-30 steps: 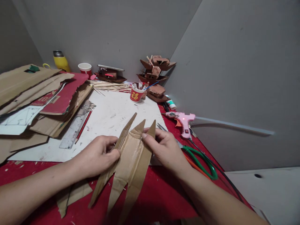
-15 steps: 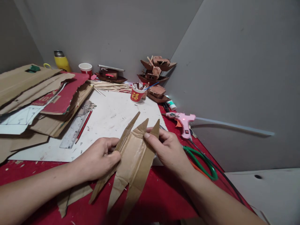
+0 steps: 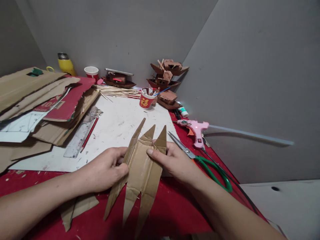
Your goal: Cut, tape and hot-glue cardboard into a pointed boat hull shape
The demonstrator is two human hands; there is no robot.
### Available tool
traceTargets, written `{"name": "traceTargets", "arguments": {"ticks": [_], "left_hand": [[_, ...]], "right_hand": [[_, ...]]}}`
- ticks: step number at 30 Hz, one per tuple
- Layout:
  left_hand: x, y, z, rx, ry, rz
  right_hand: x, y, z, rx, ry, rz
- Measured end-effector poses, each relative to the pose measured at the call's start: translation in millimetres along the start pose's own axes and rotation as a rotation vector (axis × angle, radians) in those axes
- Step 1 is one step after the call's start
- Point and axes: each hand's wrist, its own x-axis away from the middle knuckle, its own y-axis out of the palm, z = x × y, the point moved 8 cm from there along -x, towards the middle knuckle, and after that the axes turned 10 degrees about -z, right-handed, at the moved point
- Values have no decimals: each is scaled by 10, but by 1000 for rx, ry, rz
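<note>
Person's L hand (image 3: 108, 170) is clamped on L flap of folded, pointed tan cardboard piece (image 3: 140, 160); R hand (image 3: 177, 163) pinches R flap, thumb near crease, fingers mostly hidden. Forearms angle inward, piece btwn hands, above red-covered surface (image 3: 172, 206), L of green-handled metal scissors (image 3: 190, 153).

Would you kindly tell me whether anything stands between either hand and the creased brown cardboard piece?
Nothing visible does: the left bare hand holds the creased brown cardboard piece by its left side, the right bare hand by its right.
</note>
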Motion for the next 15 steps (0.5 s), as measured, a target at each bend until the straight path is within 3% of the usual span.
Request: {"name": "traceTargets", "arguments": {"ticks": [7,15], "left_hand": [[2,-29,26,-2,41,58],[0,98,-81,107,-52,-108]], "right_hand": [[3,-13,-77,54,-80,1],[3,-150,-108,61,-99,94]]}}
